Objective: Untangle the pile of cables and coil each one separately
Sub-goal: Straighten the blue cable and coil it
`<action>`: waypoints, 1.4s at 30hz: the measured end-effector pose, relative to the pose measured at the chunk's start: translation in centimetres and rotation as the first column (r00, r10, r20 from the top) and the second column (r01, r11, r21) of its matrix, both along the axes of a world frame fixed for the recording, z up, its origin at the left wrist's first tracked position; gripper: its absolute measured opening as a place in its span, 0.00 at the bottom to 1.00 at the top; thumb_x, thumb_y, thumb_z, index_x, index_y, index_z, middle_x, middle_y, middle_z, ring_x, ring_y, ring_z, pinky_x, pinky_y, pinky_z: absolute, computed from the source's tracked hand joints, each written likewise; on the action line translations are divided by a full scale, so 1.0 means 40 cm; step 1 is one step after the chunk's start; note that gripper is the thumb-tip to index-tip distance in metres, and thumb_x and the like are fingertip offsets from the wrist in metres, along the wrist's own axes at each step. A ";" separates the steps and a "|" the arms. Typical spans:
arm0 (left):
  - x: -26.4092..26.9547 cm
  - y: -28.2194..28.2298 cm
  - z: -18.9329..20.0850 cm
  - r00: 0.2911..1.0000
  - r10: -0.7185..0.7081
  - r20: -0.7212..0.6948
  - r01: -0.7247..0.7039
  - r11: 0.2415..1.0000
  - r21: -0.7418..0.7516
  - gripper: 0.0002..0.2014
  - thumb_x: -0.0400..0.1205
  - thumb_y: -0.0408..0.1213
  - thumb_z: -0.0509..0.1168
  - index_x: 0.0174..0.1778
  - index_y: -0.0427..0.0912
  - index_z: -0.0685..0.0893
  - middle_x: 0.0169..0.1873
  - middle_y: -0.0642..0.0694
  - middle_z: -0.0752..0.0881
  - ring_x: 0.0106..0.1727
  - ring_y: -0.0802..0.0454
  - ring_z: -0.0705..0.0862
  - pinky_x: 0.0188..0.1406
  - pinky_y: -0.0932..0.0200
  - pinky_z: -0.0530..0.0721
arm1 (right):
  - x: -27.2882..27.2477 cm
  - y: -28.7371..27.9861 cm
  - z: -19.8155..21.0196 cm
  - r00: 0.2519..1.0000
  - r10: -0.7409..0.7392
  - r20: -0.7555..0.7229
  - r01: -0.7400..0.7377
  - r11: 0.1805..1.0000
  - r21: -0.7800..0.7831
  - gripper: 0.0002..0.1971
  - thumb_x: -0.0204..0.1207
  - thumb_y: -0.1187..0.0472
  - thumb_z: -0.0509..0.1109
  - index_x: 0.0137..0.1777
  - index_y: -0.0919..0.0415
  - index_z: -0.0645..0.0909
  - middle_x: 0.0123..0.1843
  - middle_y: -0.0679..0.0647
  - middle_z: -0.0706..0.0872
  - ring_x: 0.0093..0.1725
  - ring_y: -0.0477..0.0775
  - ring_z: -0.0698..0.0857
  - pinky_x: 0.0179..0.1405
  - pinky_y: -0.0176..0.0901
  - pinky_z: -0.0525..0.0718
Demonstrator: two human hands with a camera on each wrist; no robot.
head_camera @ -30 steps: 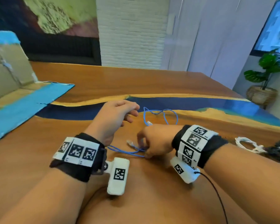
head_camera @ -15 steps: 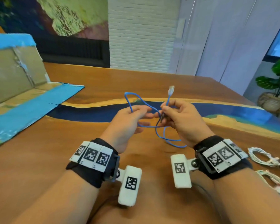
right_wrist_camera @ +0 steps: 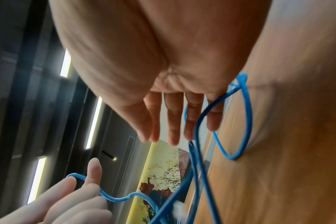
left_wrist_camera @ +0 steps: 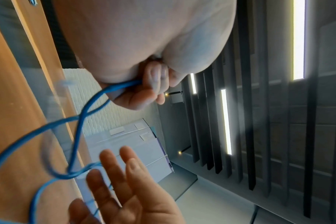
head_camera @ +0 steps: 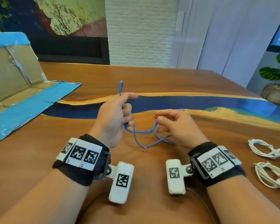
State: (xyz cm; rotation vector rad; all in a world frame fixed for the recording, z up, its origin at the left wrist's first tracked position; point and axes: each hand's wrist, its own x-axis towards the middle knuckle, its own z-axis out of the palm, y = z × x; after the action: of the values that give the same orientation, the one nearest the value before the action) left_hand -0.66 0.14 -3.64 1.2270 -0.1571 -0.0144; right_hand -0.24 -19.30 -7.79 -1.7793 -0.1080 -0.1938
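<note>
Head view: the left hand (head_camera: 114,117) is raised above the desk (head_camera: 152,78), fingers curled round the blue cable (head_camera: 142,135), a narrow loop of it sticking up past its knuckles. The cable sags from that hand across to the right hand (head_camera: 178,125), whose fingers are nearly straight and loose, the strands draped over them rather than clamped. Two white coiled cables (head_camera: 263,149) lie on the desk outboard of the right hand, apparently finished.

Left wrist view: the left hand's fingers (left_wrist_camera: 153,86) pinch the cable where it leaves the palm; below them the strands cross one another just before the right hand's spread fingers (left_wrist_camera: 125,166).

Right wrist view: the right hand (right_wrist_camera: 175,115) is flat and open, with a loop hanging off its little-finger side.

To coil well, I'd judge the left hand should anchor its loop while the right feeds even turns, clearing that crossing first so no twist gets wound in.
</note>
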 end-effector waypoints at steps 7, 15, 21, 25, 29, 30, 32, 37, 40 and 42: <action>0.001 0.019 0.028 0.991 0.133 0.013 -0.131 0.983 -0.132 0.14 0.93 0.42 0.53 0.55 0.41 0.83 0.26 0.51 0.55 0.25 0.53 0.53 0.22 0.60 0.60 | -0.028 -0.004 0.010 0.981 0.136 -0.139 -0.159 0.973 -0.168 0.16 0.76 0.73 0.77 0.59 0.55 0.89 0.49 0.55 0.91 0.34 0.40 0.86 0.35 0.36 0.84; 0.039 0.040 0.013 0.956 0.293 0.009 -0.293 0.956 0.017 0.12 0.89 0.42 0.62 0.62 0.45 0.89 0.43 0.50 0.90 0.59 0.48 0.89 0.72 0.45 0.77 | -0.041 -0.020 0.039 0.987 0.140 -0.078 -0.160 0.895 -0.416 0.13 0.66 0.68 0.86 0.48 0.53 0.93 0.37 0.45 0.87 0.31 0.38 0.81 0.38 0.32 0.80; 0.033 0.018 -0.020 0.997 0.072 -0.004 -0.065 0.918 0.390 0.16 0.84 0.46 0.71 0.67 0.49 0.88 0.64 0.55 0.88 0.71 0.55 0.81 0.74 0.47 0.73 | -0.056 -0.004 0.045 0.975 0.216 0.057 -0.190 0.935 -0.301 0.09 0.73 0.67 0.82 0.51 0.55 0.93 0.36 0.44 0.87 0.30 0.39 0.78 0.34 0.29 0.77; 0.023 0.014 -0.023 0.999 -0.021 -0.036 0.035 0.895 0.444 0.19 0.88 0.54 0.64 0.55 0.40 0.90 0.47 0.41 0.94 0.54 0.38 0.91 0.63 0.42 0.86 | -0.049 0.001 0.044 0.966 0.056 0.254 -0.018 0.989 -0.150 0.05 0.81 0.64 0.76 0.44 0.59 0.91 0.26 0.39 0.85 0.24 0.39 0.79 0.30 0.28 0.74; 0.051 0.037 -0.021 0.988 0.153 0.001 -0.142 0.910 0.389 0.28 0.87 0.61 0.61 0.38 0.37 0.86 0.27 0.45 0.84 0.33 0.45 0.82 0.46 0.44 0.83 | -0.049 -0.011 0.049 0.964 -0.073 0.255 0.059 0.996 0.061 0.09 0.85 0.62 0.71 0.45 0.65 0.88 0.32 0.54 0.87 0.22 0.51 0.74 0.23 0.41 0.73; 0.054 0.041 -0.019 0.971 0.238 0.030 -0.233 0.907 0.350 0.26 0.86 0.61 0.63 0.37 0.40 0.82 0.25 0.49 0.79 0.32 0.47 0.78 0.44 0.45 0.80 | -0.051 -0.012 0.050 0.971 -0.081 0.226 0.060 0.993 0.097 0.09 0.86 0.63 0.70 0.46 0.67 0.87 0.34 0.56 0.88 0.22 0.53 0.73 0.21 0.41 0.73; 0.057 0.050 -0.016 0.928 0.361 0.088 -0.372 0.899 0.230 0.22 0.83 0.59 0.70 0.37 0.45 0.75 0.25 0.50 0.74 0.33 0.47 0.74 0.44 0.45 0.77 | -0.054 -0.009 0.051 0.981 -0.069 0.181 0.050 0.993 0.106 0.10 0.86 0.64 0.70 0.46 0.69 0.86 0.34 0.57 0.89 0.22 0.54 0.74 0.20 0.42 0.74; 0.053 0.074 0.002 0.892 0.441 0.102 -0.446 0.894 0.035 0.27 0.69 0.57 0.82 0.29 0.52 0.68 0.26 0.49 0.66 0.34 0.45 0.66 0.43 0.46 0.71 | -0.049 -0.004 0.038 0.993 -0.033 0.117 0.026 0.998 0.060 0.11 0.84 0.63 0.71 0.44 0.72 0.86 0.35 0.66 0.87 0.21 0.54 0.72 0.22 0.45 0.75; 0.034 0.068 0.021 0.921 0.390 0.012 -0.389 0.920 -0.043 0.27 0.75 0.59 0.78 0.23 0.52 0.70 0.22 0.51 0.61 0.25 0.51 0.62 0.30 0.54 0.67 | -0.042 -0.006 0.030 0.991 -0.079 0.105 0.075 0.996 0.044 0.12 0.83 0.60 0.74 0.42 0.69 0.88 0.35 0.67 0.87 0.21 0.52 0.72 0.24 0.46 0.76; 0.019 0.064 0.031 0.935 0.354 -0.015 -0.354 0.933 -0.063 0.29 0.80 0.62 0.71 0.20 0.51 0.71 0.23 0.50 0.59 0.24 0.52 0.60 0.27 0.56 0.65 | -0.034 -0.016 0.023 0.985 -0.146 0.087 0.138 0.986 0.090 0.13 0.82 0.59 0.74 0.41 0.69 0.88 0.33 0.60 0.86 0.21 0.52 0.72 0.24 0.46 0.75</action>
State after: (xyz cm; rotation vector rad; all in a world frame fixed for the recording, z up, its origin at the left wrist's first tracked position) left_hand 0.11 2.71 -2.39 1.1751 0.0691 0.3007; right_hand -1.59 -19.96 -6.85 -1.6955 -0.0387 -0.3795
